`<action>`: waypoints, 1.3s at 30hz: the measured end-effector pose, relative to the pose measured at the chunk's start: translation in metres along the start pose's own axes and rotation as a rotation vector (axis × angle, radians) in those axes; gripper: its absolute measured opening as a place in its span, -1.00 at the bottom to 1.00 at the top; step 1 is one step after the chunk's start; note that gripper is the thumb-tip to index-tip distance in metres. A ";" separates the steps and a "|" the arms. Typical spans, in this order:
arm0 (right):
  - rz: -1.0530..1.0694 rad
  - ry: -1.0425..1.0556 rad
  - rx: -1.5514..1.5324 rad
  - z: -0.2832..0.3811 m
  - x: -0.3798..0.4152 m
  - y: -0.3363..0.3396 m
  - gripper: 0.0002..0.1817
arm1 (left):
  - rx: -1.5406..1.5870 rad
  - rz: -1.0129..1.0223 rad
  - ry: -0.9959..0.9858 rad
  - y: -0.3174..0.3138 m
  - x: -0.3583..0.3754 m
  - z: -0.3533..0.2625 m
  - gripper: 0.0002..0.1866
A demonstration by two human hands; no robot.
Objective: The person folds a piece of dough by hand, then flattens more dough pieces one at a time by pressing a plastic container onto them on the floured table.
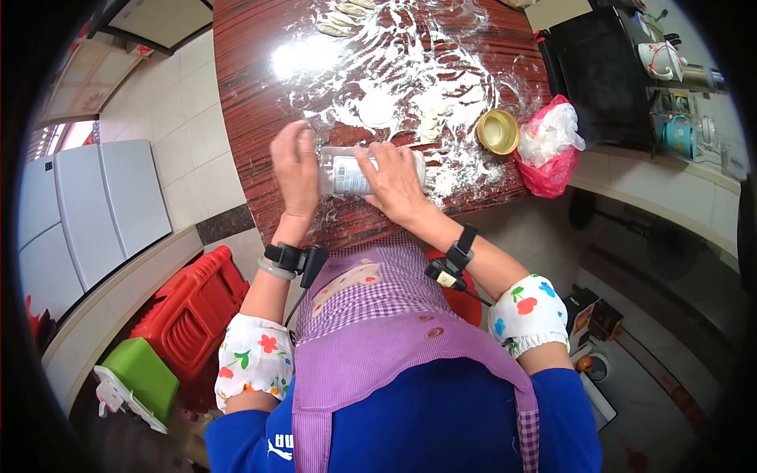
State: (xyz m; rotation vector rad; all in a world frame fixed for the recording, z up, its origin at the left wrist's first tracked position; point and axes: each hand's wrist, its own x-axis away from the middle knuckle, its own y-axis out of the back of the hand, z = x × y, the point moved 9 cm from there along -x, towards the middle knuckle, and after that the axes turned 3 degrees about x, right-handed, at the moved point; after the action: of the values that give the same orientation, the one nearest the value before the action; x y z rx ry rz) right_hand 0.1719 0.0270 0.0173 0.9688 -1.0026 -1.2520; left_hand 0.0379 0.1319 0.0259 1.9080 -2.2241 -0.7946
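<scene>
A clear bottle point(347, 171) with a white barcode label lies on its side near the front edge of the floury table. My right hand point(397, 180) lies over its right half, fingers bent across the label. At the bottle's left end stands my left hand point(296, 169), raised on edge with its palm toward the bottle and nothing visible in it. Just beyond the bottle is a flat white round of dough point(377, 109). Small pale dough pieces point(434, 124) sit in the flour to its right.
A gold-coloured metal bowl point(497, 132) stands at the table's right side, beside a pink plastic bag point(550, 148). Several shaped dough pieces point(344, 17) lie at the far edge. Red stacked stools point(189, 311) are on the floor at left.
</scene>
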 end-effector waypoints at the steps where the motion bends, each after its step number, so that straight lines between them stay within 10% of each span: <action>1: -0.045 0.034 0.026 0.004 0.002 0.000 -0.04 | -0.085 0.110 -0.127 -0.013 0.002 -0.014 -0.72; 11: -0.243 -0.130 0.056 -0.041 -0.010 0.002 -0.74 | -0.489 0.304 -0.188 -0.071 0.034 -0.002 -0.53; 23: -0.139 -0.117 0.210 -0.017 0.043 -0.025 -0.36 | -0.441 0.504 -0.381 -0.060 0.085 -0.010 -0.43; 31: -0.059 -0.240 0.048 -0.047 -0.013 -0.010 -0.59 | -0.464 0.446 -0.307 -0.080 0.021 0.000 -0.49; 34: -0.062 -0.060 0.097 -0.006 0.057 -0.030 -0.24 | -0.325 0.539 -0.380 -0.054 0.091 -0.008 -0.46; 39: -0.216 -0.140 0.134 -0.064 -0.037 -0.003 -0.54 | -0.462 0.355 -0.323 -0.092 -0.012 -0.006 -0.46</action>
State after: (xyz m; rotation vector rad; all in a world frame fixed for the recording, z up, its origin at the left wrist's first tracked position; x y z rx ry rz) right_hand 0.2304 0.0654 -0.0062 1.1289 -1.1251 -1.4620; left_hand 0.1245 0.1344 -0.0068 1.2036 -2.1880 -1.4687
